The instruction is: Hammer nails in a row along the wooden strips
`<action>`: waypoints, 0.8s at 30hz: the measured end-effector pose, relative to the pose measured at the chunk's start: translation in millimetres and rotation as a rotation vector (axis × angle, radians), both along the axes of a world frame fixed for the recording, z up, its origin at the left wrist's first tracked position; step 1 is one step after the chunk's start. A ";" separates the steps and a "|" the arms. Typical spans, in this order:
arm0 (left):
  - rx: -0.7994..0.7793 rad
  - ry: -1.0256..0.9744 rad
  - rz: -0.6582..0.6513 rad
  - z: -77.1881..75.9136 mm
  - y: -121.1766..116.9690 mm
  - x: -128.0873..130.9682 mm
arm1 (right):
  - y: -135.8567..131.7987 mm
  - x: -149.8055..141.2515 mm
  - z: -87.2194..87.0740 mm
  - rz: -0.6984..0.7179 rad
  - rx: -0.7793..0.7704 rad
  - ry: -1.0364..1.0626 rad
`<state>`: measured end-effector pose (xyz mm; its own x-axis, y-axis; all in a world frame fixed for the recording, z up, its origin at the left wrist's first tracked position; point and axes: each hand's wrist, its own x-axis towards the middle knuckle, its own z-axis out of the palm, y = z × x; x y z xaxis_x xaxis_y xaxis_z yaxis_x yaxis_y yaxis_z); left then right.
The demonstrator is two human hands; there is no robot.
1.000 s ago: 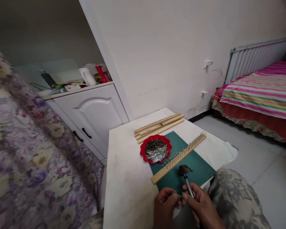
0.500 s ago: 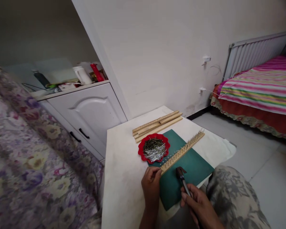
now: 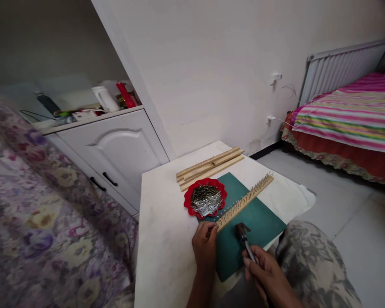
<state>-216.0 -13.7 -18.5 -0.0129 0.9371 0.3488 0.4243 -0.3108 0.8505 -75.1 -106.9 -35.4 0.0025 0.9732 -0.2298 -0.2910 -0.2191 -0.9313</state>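
Note:
A wooden strip (image 3: pixel 245 200) studded with a row of upright nails lies across a green mat (image 3: pixel 244 224) on a white table (image 3: pixel 167 239). My left hand (image 3: pixel 205 247) is closed at the strip's near end, fingertips pinched there; what they pinch is too small to make out. My right hand (image 3: pixel 265 273) grips the handle of a small hammer (image 3: pixel 243 236), whose dark head hovers just right of the strip's near end. A red scalloped dish (image 3: pixel 205 199) full of loose nails sits left of the strip.
Several bare wooden strips (image 3: pixel 210 167) lie at the table's far side. A flowered cloth (image 3: pixel 45 214) covers the left. A white cabinet (image 3: pixel 115 149) stands behind, a bed with a striped cover (image 3: pixel 349 115) at the right. My knee (image 3: pixel 311 261) is beside the table.
My left hand moved from beside the right hand up to the near end of the nailed strip. The hammer stayed in my right hand, its head shifted slightly left.

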 end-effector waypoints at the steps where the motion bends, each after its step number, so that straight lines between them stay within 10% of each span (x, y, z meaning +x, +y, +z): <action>1: 0.007 0.014 0.000 -1.3 0.3 -0.1 | 0.1 0.1 -0.6 0.003 0.001 -0.002; 24: -0.023 0.122 0.009 -7.0 -0.7 -1.2 | 33.2 -12.8 60.5 0.278 0.102 -0.189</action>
